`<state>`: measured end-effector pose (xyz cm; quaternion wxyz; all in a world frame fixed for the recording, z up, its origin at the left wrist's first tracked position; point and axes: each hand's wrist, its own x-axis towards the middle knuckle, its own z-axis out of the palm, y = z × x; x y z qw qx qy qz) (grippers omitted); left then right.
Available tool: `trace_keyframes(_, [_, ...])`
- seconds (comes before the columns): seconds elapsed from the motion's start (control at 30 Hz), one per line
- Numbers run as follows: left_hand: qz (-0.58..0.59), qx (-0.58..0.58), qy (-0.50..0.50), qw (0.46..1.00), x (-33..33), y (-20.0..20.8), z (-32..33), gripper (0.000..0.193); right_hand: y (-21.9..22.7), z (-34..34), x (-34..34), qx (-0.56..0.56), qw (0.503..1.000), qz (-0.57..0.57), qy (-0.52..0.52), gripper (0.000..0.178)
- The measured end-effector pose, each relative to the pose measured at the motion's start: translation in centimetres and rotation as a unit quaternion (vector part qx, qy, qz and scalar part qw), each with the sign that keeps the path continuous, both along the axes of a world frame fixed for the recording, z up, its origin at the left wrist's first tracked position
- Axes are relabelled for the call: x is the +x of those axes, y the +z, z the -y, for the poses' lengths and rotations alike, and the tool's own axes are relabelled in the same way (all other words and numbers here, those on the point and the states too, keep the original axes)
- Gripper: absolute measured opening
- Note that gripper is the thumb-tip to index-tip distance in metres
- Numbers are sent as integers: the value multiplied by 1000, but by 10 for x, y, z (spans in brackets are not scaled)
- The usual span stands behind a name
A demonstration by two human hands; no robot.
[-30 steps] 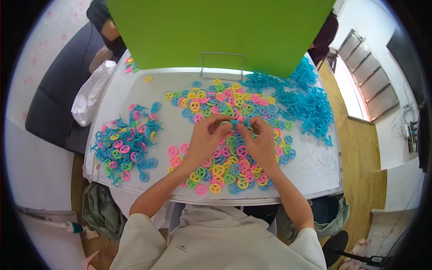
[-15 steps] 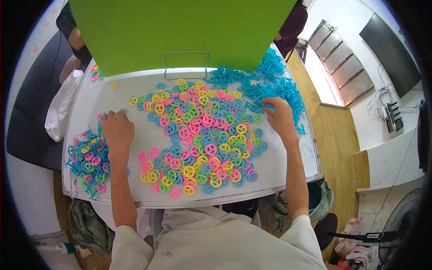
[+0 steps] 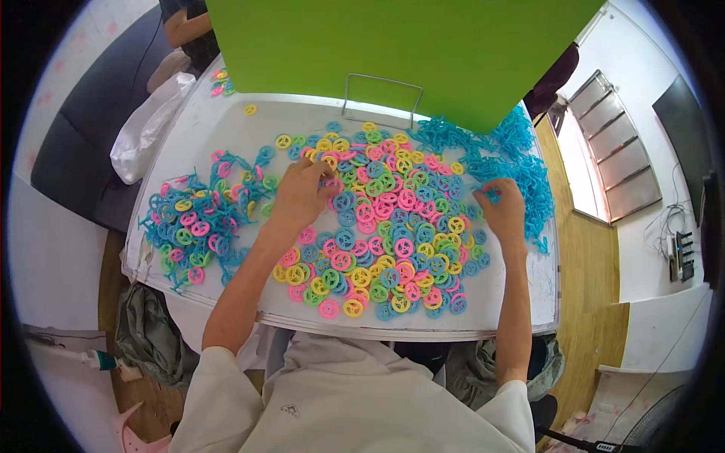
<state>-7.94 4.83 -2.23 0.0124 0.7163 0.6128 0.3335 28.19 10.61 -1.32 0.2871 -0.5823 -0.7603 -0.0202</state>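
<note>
Over the upper left of a heap of small spoked plastic wheels [image 3: 385,226], coloured pink, yellow, green and blue, my left hand [image 3: 300,195] is closed, its fingertips on a pink wheel [image 3: 333,188]. My right hand [image 3: 501,210] is closed in a pinch on a small blue plastic stick piece [image 3: 492,197], beside the pile of blue stick pieces [image 3: 532,177] at the right. Left of my left forearm lies a mixed pile [image 3: 198,219] of blue sticks with coloured wheels on or among them; how they join is too small to tell.
A green panel [image 3: 408,53] stands across the white table [image 3: 279,113], with a bent wire frame [image 3: 384,75] at its foot. A white plastic bag [image 3: 151,128] lies by the left edge. Another person's arm [image 3: 187,29] shows at the far left.
My left hand has moved right from the mixed pile to the wheel heap, and its fingers have closed there. My right fingers have come together on a blue piece. The view has shifted.
</note>
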Motion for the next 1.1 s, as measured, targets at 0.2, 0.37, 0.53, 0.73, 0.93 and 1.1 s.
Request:
trace_keyframes(0.2, [263, -78, -29, 961, 12, 20, -1, 19, 37, 22, -21, -149, 943, -298, 6, 19])
trace_keyframes(0.37, [472, -192, -145, 848, 39, 37, 14, 18, 28, 40, -81, -250, 835, -462, 161, 25])
trace_keyframes(0.53, [542, -232, -196, 784, 54, 27, 21, 17, 31, 53, -107, -319, 815, -450, 179, 22])
trace_keyframes(0.73, [570, -274, -178, 754, 60, 21, 21, 22, 21, 59, -119, -281, 830, -455, 160, 23])
trace_keyframes(0.93, [622, -238, -181, 724, 62, 26, 20, 19, 12, 59, -123, -204, 854, -463, 122, 23])
trace_keyframes(1.1, [588, -237, -174, 754, 64, 22, 23, 9, 21, 65, -126, -239, 880, -392, 125, 19])
